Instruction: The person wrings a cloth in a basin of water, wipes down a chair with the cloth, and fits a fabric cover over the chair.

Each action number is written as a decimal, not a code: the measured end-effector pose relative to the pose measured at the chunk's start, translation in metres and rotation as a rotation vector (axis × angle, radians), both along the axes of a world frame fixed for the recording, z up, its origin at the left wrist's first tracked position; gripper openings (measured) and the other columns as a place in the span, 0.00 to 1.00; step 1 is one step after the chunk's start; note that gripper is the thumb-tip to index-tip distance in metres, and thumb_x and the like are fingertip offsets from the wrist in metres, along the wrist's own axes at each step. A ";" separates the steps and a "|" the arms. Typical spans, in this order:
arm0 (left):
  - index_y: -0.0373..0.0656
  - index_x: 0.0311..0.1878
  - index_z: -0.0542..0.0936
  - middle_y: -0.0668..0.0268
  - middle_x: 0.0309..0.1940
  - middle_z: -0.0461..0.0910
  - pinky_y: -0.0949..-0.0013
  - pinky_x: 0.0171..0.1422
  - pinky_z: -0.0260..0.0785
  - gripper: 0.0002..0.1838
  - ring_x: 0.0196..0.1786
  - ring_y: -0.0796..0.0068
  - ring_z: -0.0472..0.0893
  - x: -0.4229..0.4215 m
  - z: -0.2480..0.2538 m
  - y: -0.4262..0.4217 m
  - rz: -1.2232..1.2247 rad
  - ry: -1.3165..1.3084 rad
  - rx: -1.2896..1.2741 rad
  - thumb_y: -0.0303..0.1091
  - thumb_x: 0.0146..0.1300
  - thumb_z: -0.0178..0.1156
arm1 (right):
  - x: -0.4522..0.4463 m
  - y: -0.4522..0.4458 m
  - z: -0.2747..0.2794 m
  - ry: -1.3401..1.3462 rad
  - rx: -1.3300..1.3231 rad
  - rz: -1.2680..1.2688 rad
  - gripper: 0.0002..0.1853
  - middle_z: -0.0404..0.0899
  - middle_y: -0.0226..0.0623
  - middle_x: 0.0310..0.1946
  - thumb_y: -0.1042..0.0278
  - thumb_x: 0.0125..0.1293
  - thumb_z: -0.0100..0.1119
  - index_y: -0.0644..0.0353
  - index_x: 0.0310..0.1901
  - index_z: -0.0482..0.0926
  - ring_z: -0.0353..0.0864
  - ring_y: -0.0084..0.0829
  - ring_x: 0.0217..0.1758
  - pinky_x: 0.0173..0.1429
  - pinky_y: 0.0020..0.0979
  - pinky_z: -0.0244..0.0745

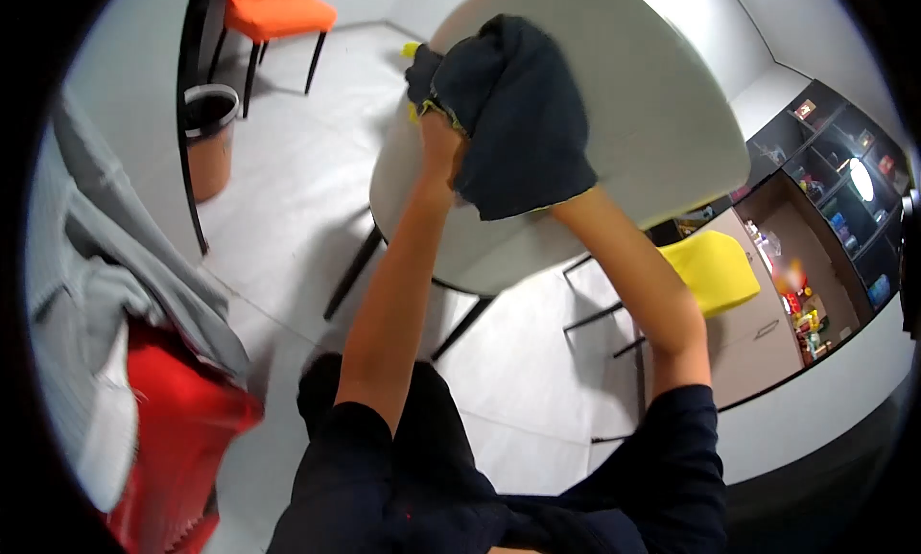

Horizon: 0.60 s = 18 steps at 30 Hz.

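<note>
A dark navy cloth (523,122), which looks like a garment with thin yellow edging, is bunched up over the near side of a white table (662,103). My left hand (449,151) is at the cloth's left edge and grips it, with its fingers mostly covered by the folds. A smaller dark bunch with bright yellow bits sticks out past the left wrist. My right forearm (614,247) runs up under the cloth's lower right edge. The right hand itself is hidden inside or beneath the fabric, so its fingers do not show.
A yellow chair (715,271) stands right of the table, and an orange chair (278,12) is at the back left. Near that chair is a brown bin (209,146). Grey and red fabric (182,420) hangs at the left. Shelves (835,189) with small items line the right.
</note>
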<state>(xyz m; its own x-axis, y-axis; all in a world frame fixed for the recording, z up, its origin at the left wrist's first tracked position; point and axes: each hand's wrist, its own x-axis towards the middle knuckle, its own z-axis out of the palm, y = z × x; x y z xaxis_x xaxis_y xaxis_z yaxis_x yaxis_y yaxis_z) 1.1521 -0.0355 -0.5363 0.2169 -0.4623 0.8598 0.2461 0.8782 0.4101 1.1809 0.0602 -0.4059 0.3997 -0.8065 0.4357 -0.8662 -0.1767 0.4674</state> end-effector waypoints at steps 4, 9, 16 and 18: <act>0.41 0.56 0.68 0.58 0.57 0.66 0.59 0.66 0.48 0.24 0.60 0.61 0.64 0.022 0.092 -0.038 0.026 0.030 -0.147 0.43 0.59 0.49 | 0.047 -0.017 0.063 0.035 -0.223 -0.183 0.18 0.74 0.46 0.36 0.66 0.37 0.61 0.60 0.34 0.75 0.72 0.46 0.46 0.55 0.40 0.62; 0.42 0.55 0.69 0.58 0.57 0.66 0.57 0.66 0.47 0.24 0.60 0.61 0.64 0.002 0.083 -0.087 -0.025 -0.117 -0.029 0.45 0.59 0.49 | -0.013 -0.116 0.045 -0.181 -0.451 0.230 0.09 0.76 0.35 0.26 0.58 0.44 0.55 0.54 0.21 0.75 0.73 0.34 0.31 0.37 0.31 0.65; 0.44 0.55 0.69 0.59 0.57 0.67 0.55 0.67 0.46 0.24 0.60 0.60 0.65 -0.068 -0.160 -0.122 -0.146 -0.590 0.473 0.46 0.58 0.49 | -0.002 -0.135 -0.059 0.532 0.020 -0.452 0.08 0.77 0.29 0.31 0.54 0.45 0.55 0.40 0.28 0.79 0.69 0.33 0.42 0.49 0.36 0.57; 0.44 0.55 0.69 0.60 0.57 0.67 0.54 0.68 0.45 0.24 0.60 0.60 0.65 -0.066 -0.213 -0.107 -0.164 -0.675 0.539 0.47 0.58 0.49 | -0.034 -0.147 -0.122 0.499 -0.100 -0.358 0.10 0.76 0.31 0.29 0.53 0.47 0.55 0.45 0.28 0.79 0.69 0.32 0.42 0.49 0.35 0.56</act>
<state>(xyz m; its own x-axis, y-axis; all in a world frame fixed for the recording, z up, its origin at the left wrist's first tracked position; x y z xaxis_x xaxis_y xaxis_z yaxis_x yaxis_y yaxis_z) 1.0863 -0.1426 -0.7490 -0.3638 -0.8232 0.4359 -0.0929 0.4978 0.8623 1.1464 -0.0867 -0.5281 0.2871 -0.8931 0.3463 -0.5367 0.1495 0.8305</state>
